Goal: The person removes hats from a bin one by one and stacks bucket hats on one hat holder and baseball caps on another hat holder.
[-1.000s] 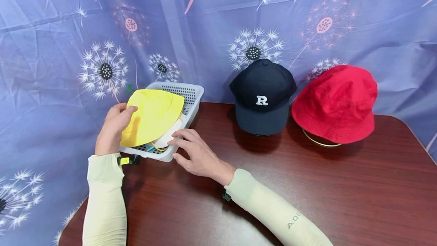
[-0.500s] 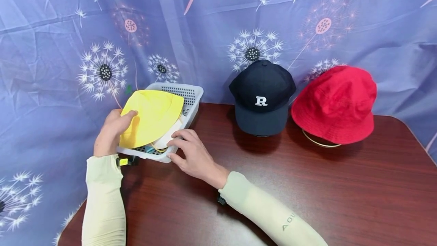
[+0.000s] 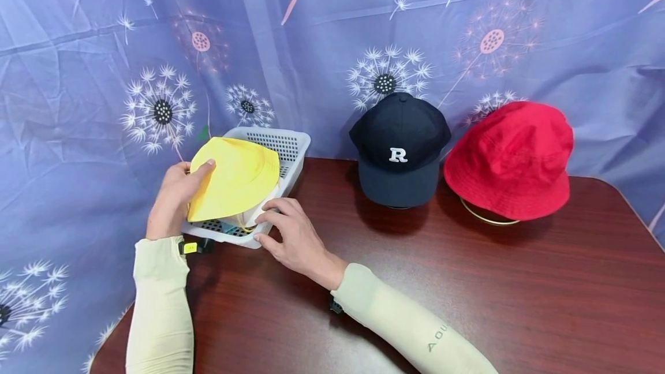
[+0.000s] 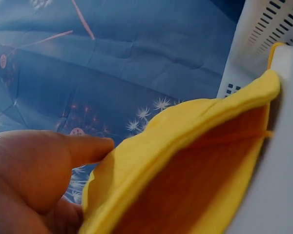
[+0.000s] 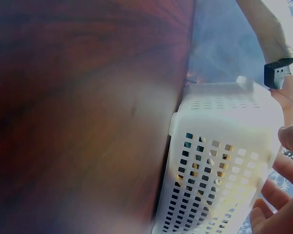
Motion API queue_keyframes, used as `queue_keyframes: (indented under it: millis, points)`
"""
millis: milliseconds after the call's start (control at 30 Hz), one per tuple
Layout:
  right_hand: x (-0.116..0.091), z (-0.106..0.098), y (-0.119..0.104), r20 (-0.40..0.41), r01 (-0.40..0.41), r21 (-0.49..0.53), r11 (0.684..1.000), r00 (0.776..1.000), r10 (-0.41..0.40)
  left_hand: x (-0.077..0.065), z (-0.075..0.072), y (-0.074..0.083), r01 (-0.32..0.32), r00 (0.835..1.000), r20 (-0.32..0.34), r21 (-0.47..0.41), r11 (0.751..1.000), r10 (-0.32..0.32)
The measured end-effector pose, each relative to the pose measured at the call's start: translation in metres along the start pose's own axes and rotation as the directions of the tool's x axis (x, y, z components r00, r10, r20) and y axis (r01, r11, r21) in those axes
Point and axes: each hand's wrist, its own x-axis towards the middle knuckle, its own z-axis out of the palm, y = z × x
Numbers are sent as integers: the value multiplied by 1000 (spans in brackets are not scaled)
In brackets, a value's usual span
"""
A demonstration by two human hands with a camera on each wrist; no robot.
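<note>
In the head view, a yellow brimmed hat (image 3: 236, 175) lies tilted over a white perforated plastic basket (image 3: 292, 157) at the left. My left hand (image 3: 176, 192) pinches its left brim, thumb on top, the other fingers mostly hidden below. The left wrist view shows the hat's hollow underside and a thin cord across it. My right hand (image 3: 296, 238) has loosely bent fingers over the basket's near right rim; whether they press on it, I cannot tell. Under the hat, a white item (image 3: 254, 212) with a yellow cord shows close to those fingertips.
A navy cap (image 3: 400, 143) with a white R and a red bucket hat (image 3: 514, 160) sit on stands at the back of the brown wooden table (image 3: 467, 281). A blue dandelion-print cloth (image 3: 322, 62) hangs behind the table and along its left side.
The yellow hat's left brim has come slightly up and to the right with my left hand. My right thumb has moved a little left onto the basket's near corner.
</note>
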Motion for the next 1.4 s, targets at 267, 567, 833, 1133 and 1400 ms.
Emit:
queue_keyframes:
  millis: [267, 567, 833, 1133, 1400]
  points:
    - [0, 0, -1, -1, -26, 3, 1000, 1000, 26, 5, 9, 2, -14, 999, 38, 27, 1000, 13]
    - [-1, 1, -4, -4, -41, 6, 999, 999, 41, 2, 17, 4, -140, 990, -41, -37, 989, 139]
    - [-1, 2, -3, -14, -37, 4, 999, 999, 37, -3, 21, 10, -211, 975, -85, -63, 975, 205]
    - [-2, 2, -3, -17, -31, 23, 999, 999, 31, -11, 21, 18, -279, 957, -112, -103, 955, 268]
    - [-3, 3, -4, -38, -32, 29, 999, 999, 33, -23, 25, 28, -349, 936, -122, -180, 920, 331]
